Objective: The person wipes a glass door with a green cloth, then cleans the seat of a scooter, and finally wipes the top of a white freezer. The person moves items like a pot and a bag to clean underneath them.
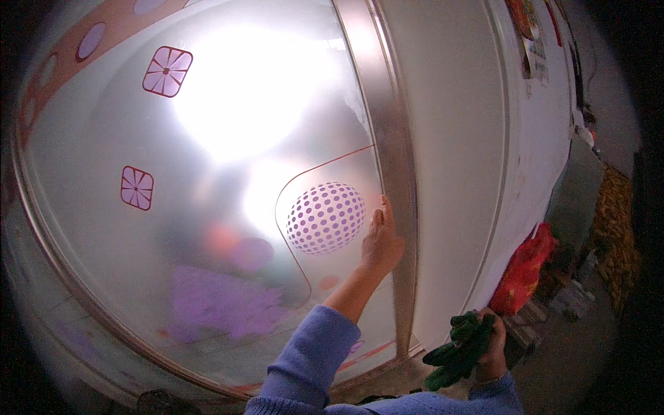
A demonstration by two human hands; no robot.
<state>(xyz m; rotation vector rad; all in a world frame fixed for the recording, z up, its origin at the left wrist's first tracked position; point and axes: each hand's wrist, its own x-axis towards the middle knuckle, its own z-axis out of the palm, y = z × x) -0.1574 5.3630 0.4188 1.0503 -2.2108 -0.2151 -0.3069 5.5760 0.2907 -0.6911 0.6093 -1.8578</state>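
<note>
A frosted glass door panel (129,244) with printed patterns fills the left and middle of the head view. My left hand (383,238) lies against the metal frame (404,280) at the panel's right edge, beside a dotted ball print (326,218). Its fingers point up along the seam; whether they grip the edge cannot be told. At the lower right my right hand (492,342) holds dark green fabric gloves (456,353), bunched together. Both arms wear blue sleeves.
To the right of the frame runs a pale wall panel (456,155). A red bag (524,270) is beside it, near my right hand. Farther right are a grey-green sheet-like thing (576,192), a yellowish-brown heap (614,233) and clutter on the floor. Posters (534,41) are at the upper right.
</note>
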